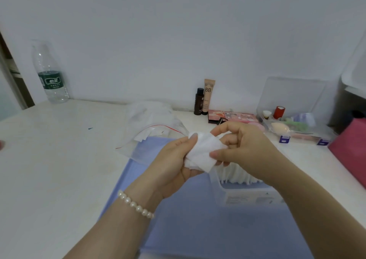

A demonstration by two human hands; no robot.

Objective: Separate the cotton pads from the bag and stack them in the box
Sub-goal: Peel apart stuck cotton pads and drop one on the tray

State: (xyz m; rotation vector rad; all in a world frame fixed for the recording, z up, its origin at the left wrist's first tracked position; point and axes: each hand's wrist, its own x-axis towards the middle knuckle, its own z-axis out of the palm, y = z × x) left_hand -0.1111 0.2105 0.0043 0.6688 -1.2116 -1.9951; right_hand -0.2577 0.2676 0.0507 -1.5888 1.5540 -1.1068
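Observation:
A small bunch of white cotton pads (204,151) is held above the blue mat, between both hands. My left hand (174,159) grips the bunch from below and the left, thumb on top. My right hand (239,143) pinches the pads' right edge with thumb and fingers. A clear zip bag (152,126) with a red seal line lies open behind my hands, more white pads inside it. The clear plastic box (243,191) sits under my right wrist, with a row of pads (235,171) standing in it.
The blue mat (198,229) lies on the white table (59,159). A water bottle (50,74) stands at the back left. Two cosmetic tubes (205,98), a pink palette (231,117) and a clear organiser (293,120) line the back wall. A pink object (350,153) sits at the right edge.

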